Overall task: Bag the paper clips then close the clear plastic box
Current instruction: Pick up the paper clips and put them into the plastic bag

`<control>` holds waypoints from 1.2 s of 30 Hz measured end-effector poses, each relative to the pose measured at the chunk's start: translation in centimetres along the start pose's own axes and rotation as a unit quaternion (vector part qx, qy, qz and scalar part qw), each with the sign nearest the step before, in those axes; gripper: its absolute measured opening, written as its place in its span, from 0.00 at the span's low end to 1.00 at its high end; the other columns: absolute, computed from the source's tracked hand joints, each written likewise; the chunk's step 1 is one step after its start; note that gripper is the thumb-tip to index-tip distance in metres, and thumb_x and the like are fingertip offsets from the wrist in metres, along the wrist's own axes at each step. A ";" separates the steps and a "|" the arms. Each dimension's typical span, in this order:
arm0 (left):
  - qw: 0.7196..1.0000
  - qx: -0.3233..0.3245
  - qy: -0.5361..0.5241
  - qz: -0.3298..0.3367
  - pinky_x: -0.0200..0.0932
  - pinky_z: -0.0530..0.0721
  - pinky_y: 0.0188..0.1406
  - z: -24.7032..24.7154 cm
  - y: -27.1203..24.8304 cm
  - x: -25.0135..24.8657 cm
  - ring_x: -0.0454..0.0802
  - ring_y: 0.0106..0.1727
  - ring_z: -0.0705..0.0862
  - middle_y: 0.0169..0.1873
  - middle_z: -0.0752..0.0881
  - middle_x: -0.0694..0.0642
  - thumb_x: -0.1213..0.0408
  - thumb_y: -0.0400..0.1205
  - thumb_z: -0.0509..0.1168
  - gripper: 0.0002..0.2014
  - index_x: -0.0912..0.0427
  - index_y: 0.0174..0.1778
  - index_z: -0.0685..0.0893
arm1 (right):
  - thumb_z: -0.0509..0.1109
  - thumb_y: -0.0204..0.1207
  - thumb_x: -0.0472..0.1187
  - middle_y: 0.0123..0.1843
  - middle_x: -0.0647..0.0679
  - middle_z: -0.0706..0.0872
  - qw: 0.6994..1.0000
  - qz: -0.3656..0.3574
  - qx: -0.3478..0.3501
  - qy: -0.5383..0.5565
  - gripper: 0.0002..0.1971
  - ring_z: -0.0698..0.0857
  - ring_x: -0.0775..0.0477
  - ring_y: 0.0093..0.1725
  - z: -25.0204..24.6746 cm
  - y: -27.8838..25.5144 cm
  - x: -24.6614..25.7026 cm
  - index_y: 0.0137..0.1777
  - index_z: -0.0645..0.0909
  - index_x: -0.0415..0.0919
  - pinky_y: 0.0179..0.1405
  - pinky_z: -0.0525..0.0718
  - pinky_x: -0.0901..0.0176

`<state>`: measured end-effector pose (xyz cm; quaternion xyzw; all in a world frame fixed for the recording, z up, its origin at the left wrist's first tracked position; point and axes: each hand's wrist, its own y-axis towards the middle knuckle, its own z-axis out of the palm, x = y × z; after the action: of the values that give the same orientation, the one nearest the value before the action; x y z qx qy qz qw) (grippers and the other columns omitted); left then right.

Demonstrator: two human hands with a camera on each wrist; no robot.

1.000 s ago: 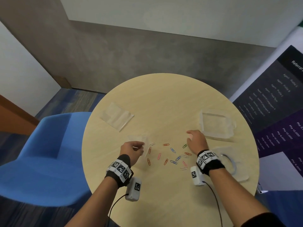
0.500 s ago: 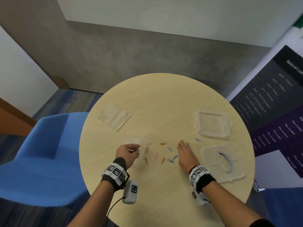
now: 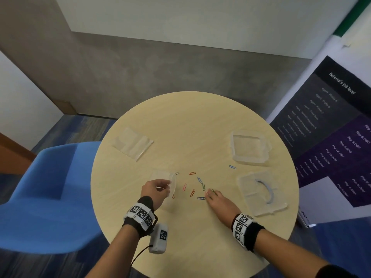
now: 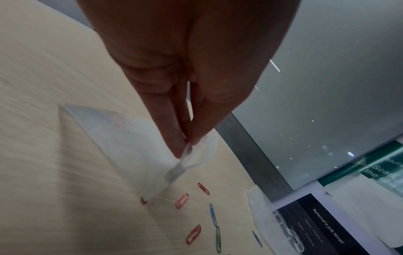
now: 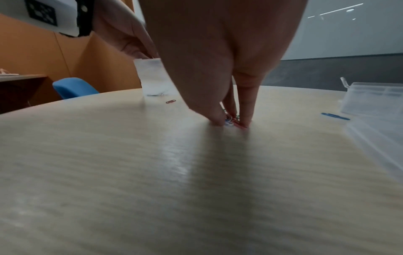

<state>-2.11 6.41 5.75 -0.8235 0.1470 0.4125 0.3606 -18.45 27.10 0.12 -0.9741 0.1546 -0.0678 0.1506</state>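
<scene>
My left hand (image 3: pixel 168 186) pinches the mouth edge of a small clear bag (image 3: pixel 163 175) and holds it upright on the round table; the left wrist view shows thumb and finger (image 4: pixel 185 145) closed on the bag (image 4: pixel 130 146). To its right lie several coloured paper clips (image 3: pixel 192 173). My right hand (image 3: pixel 208 193) has its fingertips on the table, pinched around a small cluster of clips (image 5: pixel 231 120). A single blue clip (image 3: pixel 232 167) lies apart, near the clear plastic box (image 3: pixel 249 145). A flat clear plastic piece (image 3: pixel 263 197) holding a curved grey strip lies nearer me.
A pile of spare clear bags (image 3: pixel 132 144) lies at the table's left rear. A blue chair (image 3: pixel 50 193) stands left of the light wood table (image 3: pixel 190 125). A dark printed banner (image 3: pixel 331 137) stands at the right.
My right hand has come back from beside the box toward me and to the left, sweeping clips along. One blue clip stayed behind near the box. My left hand keeps holding the bag.
</scene>
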 end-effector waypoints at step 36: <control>0.997 0.019 -0.072 0.030 0.49 0.91 0.50 1.5 0.1 -0.3 0.54 0.39 0.92 0.41 0.92 0.59 0.72 0.78 0.70 0.09 0.59 0.52 0.90 | 0.80 0.67 0.28 0.46 0.35 0.92 0.679 0.190 -0.026 0.709 0.13 0.92 0.43 0.40 -9.9 5.7 5.9 0.52 0.89 0.32 0.46 0.92 0.56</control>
<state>-3.25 7.37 5.36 -0.7804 0.1528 0.4780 0.3731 -16.24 17.29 8.20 -0.5877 0.3989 -0.7037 -0.0194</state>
